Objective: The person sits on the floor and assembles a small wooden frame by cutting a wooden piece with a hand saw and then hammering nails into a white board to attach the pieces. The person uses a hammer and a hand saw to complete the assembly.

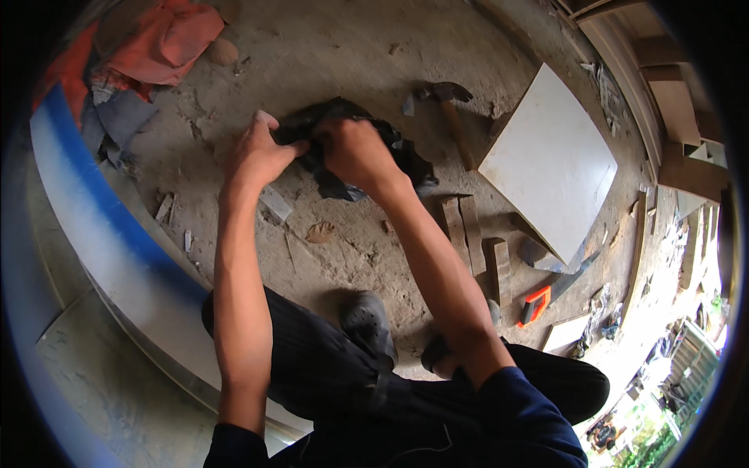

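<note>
A crumpled black plastic bag point(355, 152), thin and faintly glossy, is gripped by both hands. The floor point(328, 47) is rough, dusty concrete. A smooth, matt white tile point(550, 160) is seen beside raw wooden blocks point(472, 234), a wood-handled hammer point(452, 113) and orange cloth point(164, 39).

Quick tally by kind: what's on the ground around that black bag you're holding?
Black plastic bag: 1
Hammer: 1
White tile: 1
Wood blocks: 3
Orange-handled handsaw: 1
Orange cloth: 1
Total: 8
</note>
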Demonstrator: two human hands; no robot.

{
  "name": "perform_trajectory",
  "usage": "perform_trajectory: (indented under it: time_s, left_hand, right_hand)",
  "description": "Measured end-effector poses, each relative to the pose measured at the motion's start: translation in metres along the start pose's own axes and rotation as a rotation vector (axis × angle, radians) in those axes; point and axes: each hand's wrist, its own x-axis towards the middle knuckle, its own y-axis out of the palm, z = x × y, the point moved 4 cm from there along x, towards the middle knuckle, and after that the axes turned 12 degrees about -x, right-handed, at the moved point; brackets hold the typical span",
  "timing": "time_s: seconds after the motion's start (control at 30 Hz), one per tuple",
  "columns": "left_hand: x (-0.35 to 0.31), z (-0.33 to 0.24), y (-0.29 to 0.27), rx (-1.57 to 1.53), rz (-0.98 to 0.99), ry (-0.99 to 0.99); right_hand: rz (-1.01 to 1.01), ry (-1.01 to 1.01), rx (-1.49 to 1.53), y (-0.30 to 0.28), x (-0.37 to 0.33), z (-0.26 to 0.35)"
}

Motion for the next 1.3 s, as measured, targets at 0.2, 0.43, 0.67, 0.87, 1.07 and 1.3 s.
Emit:
perform_trajectory:
  time_s: [0.2, 0.43, 0.67, 0.87, 1.07, 1.3]
  left_hand:
    - [0.002, 0.006, 0.012, 0.031, -0.019, 0.006]
    - [0.000, -0.015, 0.017, 0.027, 0.040, -0.042]
    - [0.008, -0.006, 0.013, -0.041, 0.059, -0.015]
    - [0.014, -0.006, 0.009, -0.057, 0.101, -0.016]
    - [0.030, 0.016, 0.008, -0.136, 0.058, -0.017]
    - [0.031, 0.017, 0.008, -0.136, 0.046, -0.012]
  right_hand:
    - [0.382, 0.161, -0.341, 0.080, 0.053, -0.030]
    - [0.248, -0.188, -0.588, 0.168, 0.066, -0.072]
    - [0.273, -0.058, -0.522, 0.133, 0.054, -0.049]
    - [0.161, 0.220, -0.293, 0.098, 0.044, -0.038]
    - [0.005, 0.103, 0.241, 0.064, 0.035, -0.042]
    - [0.192, 0.210, 0.805, 0.051, 0.021, -0.053]
